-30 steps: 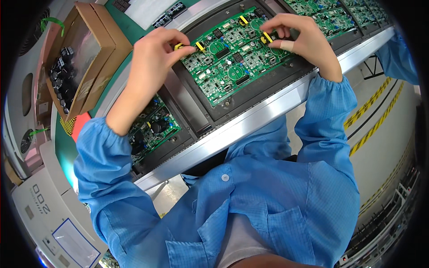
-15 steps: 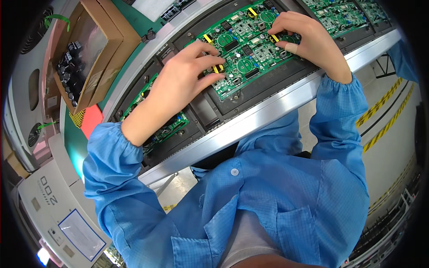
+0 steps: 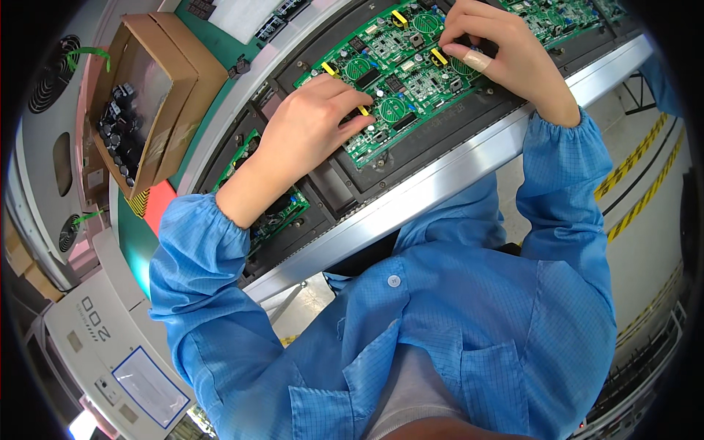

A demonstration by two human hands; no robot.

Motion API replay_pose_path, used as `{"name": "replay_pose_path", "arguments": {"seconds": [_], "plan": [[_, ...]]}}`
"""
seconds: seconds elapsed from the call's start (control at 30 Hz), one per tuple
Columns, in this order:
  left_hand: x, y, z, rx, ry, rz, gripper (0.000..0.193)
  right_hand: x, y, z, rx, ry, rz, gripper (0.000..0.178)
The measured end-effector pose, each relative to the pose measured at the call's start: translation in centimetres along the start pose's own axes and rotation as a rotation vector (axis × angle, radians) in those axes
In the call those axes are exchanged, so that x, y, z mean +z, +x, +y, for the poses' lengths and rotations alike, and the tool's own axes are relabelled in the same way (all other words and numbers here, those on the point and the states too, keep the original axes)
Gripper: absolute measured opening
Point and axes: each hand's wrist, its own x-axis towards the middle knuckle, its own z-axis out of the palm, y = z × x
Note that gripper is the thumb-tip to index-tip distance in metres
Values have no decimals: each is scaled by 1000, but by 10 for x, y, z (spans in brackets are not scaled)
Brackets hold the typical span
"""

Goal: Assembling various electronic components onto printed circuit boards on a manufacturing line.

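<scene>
A green circuit board [image 3: 400, 70] with yellow parts and round coils lies in a black carrier [image 3: 411, 158] on the conveyor line. My left hand [image 3: 304, 132] rests palm down on the board's near left corner, fingertips pressing on it. My right hand [image 3: 499, 48] presses on the board's right side, fingers curled over a small dark part; one finger has a plaster on it. Whether either hand holds anything small is hidden by the fingers. Both arms wear blue sleeves.
A second green board [image 3: 275, 213] sits in the carrier to the left, partly under my left forearm. A cardboard box [image 3: 147, 95] with dark cylindrical components stands at far left. A silver rail [image 3: 440, 180] edges the line. More boards [image 3: 557, 15] lie to the right.
The board and carrier have shifted right and up in view. My left hand slid from the board's top left edge down to its near left corner; my right hand stayed on the right side.
</scene>
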Motion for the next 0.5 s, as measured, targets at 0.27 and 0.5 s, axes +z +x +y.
{"name": "replay_pose_path", "arguments": {"seconds": [0.27, 0.5], "plan": [[-1, 0, 0, 12, 61, 26, 23, -13, 3, -23, 640, -454, -385, 16], [-6, -8, 4, 35, 10, 121, 28, -10, 5, -35, 777, -438, -196, 10]]}}
